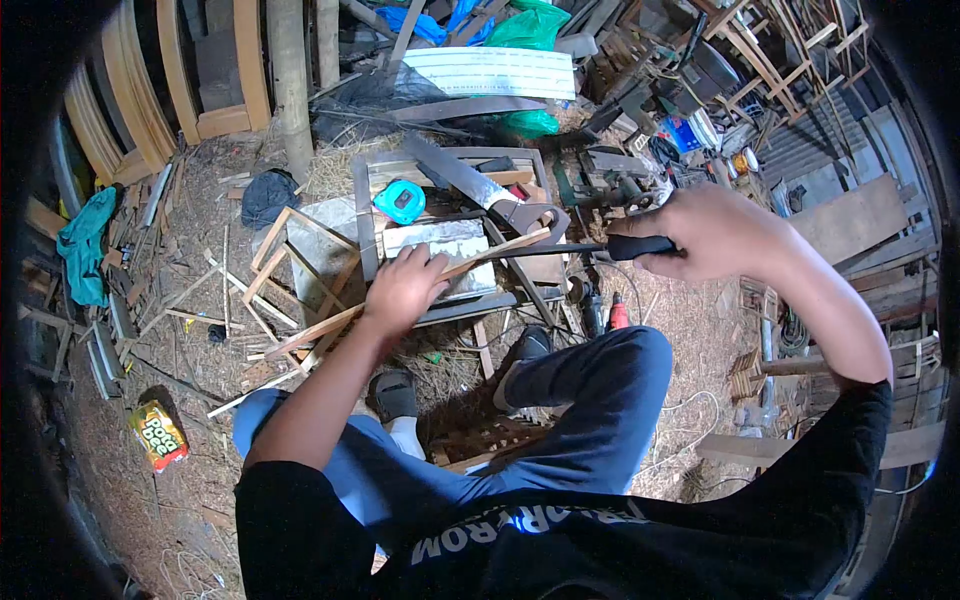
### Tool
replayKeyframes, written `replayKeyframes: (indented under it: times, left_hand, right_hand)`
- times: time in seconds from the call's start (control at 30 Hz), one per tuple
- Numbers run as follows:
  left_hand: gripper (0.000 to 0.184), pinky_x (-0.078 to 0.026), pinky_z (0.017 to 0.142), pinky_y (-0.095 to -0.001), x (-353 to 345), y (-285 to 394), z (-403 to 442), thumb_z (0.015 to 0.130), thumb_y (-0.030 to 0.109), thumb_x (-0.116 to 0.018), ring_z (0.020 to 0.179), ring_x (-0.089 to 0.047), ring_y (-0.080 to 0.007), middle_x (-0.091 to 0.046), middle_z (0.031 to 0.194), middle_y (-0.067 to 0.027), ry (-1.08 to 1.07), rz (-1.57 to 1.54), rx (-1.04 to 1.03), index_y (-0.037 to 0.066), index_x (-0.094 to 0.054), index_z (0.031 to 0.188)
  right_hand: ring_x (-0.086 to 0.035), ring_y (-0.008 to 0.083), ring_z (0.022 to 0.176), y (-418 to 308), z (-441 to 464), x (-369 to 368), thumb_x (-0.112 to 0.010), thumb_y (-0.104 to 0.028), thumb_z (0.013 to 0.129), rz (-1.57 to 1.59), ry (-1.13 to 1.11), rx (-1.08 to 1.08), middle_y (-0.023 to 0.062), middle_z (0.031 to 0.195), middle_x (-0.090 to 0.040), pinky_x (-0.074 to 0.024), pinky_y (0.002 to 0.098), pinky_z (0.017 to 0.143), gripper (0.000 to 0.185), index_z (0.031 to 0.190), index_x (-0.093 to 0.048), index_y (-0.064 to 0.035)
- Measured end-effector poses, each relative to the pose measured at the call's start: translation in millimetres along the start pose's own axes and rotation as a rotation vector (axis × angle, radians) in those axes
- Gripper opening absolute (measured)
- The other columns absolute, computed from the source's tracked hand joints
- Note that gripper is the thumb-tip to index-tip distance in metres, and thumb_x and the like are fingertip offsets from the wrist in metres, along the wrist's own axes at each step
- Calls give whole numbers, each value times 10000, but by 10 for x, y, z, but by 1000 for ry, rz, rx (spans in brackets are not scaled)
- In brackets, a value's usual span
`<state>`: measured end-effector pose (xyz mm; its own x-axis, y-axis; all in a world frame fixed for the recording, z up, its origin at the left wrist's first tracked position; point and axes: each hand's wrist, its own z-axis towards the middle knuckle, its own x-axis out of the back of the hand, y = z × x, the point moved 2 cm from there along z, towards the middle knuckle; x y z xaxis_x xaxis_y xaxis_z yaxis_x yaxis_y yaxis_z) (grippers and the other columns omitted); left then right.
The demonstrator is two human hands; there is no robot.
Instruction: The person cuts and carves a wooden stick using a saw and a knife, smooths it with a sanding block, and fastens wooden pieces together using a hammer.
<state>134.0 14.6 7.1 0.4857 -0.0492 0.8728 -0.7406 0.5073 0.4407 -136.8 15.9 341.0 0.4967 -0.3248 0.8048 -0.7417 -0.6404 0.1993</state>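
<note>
Strip (470, 266) | 9 o'clock: we close left hand (403, 290) over it, likely steadying | 2 o'clock: right hand (708, 230) wraps black handle (634, 247)

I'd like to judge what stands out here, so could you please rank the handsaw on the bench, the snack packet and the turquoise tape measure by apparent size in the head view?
Largest to smallest:
Handsaw
Snack packet
Turquoise tape measure
</note>
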Motion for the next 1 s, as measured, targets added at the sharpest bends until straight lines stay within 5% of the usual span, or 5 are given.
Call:
replayKeyframes:
  times: [0.1,0.2,0.5,0.7,1.0]
  left_hand:
    - [364,-567,907,-474,13,39,35,930,258,-752,1126,-634,-341,-606,1122,-132,51,43,-53,102,-638,1238]
    - [311,-550,859,-439,11,81,52,916,229,-739,1056,-646,-304,-613,1069,-110,141,108,-107,77,-636,1167]
    - [258,-517,809,-378,-74,58,107,894,221,-705,982,-623,-242,-591,1007,-71,191,259,-108,79,-597,1082]
    - [493,-520,866,-387,-14,108,92,880,409,-790,1058,-628,-271,-594,1093,-95,145,277,-61,52,-595,1159]
    - [456,-509,835,-422,-126,66,145,983,486,-665,1043,-616,-290,-598,1075,-104,74,187,4,70,-611,1162]
  right_hand:
    - [-732,432,910,89,143,121,-692,-376,954,48,-22,18,192,940,-760,-574,545,812,423,1355,-711,-245]
    - [-748,378,803,154,298,184,-748,-358,923,66,-30,76,168,871,-770,-575,504,753,471,1377,-717,-238]
    - [-743,429,936,57,421,201,-686,-393,964,56,-115,1,190,964,-766,-584,562,838,399,1328,-707,-229]
    - [-750,420,922,41,575,268,-682,-380,960,36,-160,-6,196,956,-766,-585,565,831,352,1266,-718,-209]
    - [-763,388,783,87,356,-163,-714,-371,945,26,-79,-5,172,849,-764,-616,530,727,362,1269,-713,-209]
